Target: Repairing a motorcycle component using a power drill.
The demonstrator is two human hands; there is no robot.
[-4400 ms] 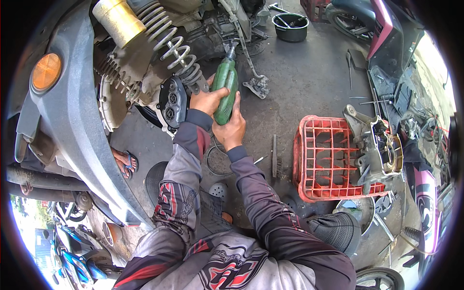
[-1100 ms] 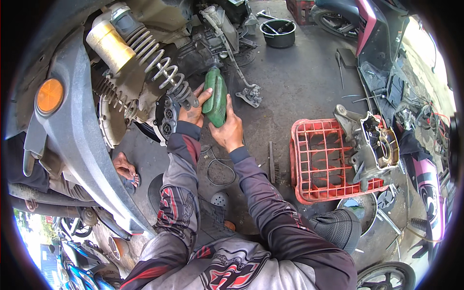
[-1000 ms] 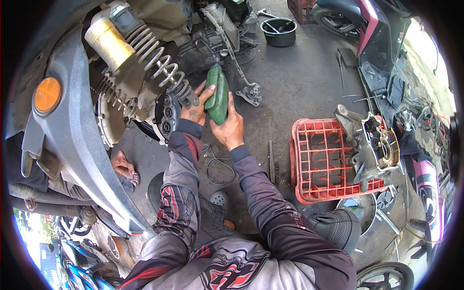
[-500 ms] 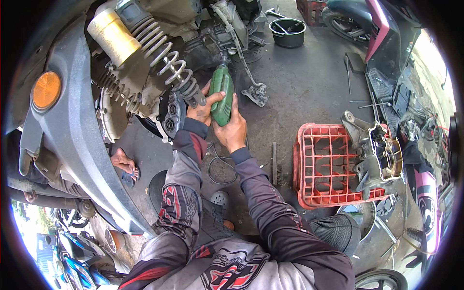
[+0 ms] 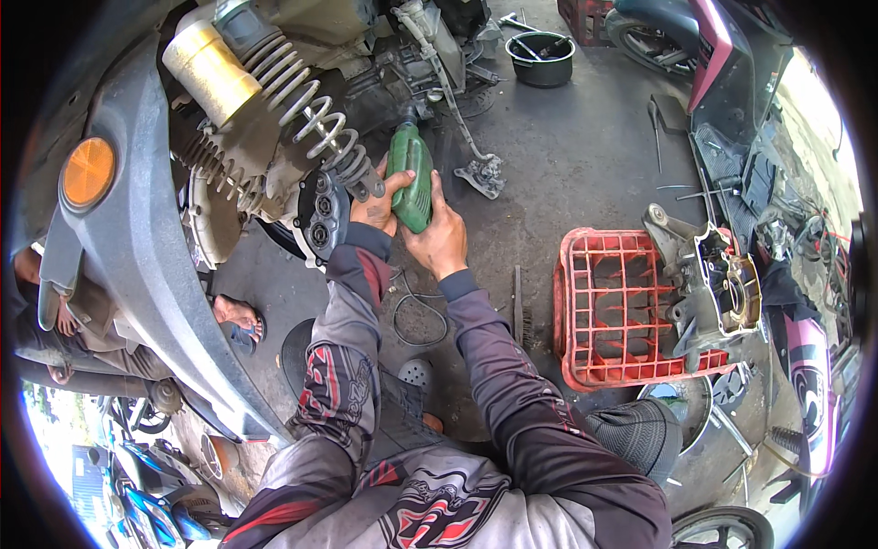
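Both my hands grip a green power tool [image 5: 411, 165] with a ridged side and a narrow grey nose. My left hand [image 5: 376, 207] is closed around its left side, the thumb lying across the body. Around the lower right side wraps my right hand [image 5: 441, 240], fingers partly hidden. The nose points away from me, close to the motorcycle's engine area [image 5: 389, 87]; I cannot tell whether it touches. A thin cable [image 5: 416, 318] loops on the floor below my hands. Left of them hang a coil spring shock absorber [image 5: 315, 119] and a round dark cover with several holes [image 5: 322, 220].
A red crate [image 5: 604, 311] with a metal engine casing [image 5: 722, 284] on it stands right. A black basin [image 5: 541, 66] holds tools farther off. Left, a grey body panel [image 5: 137, 201] curves past me; beyond it another person's foot [image 5: 238, 313] shows. A brush [image 5: 519, 311] lies on the floor.
The green tool and my hands have shifted slightly left in the picture, its nose a little too. At the far left, another person's hand and legs have come into view.
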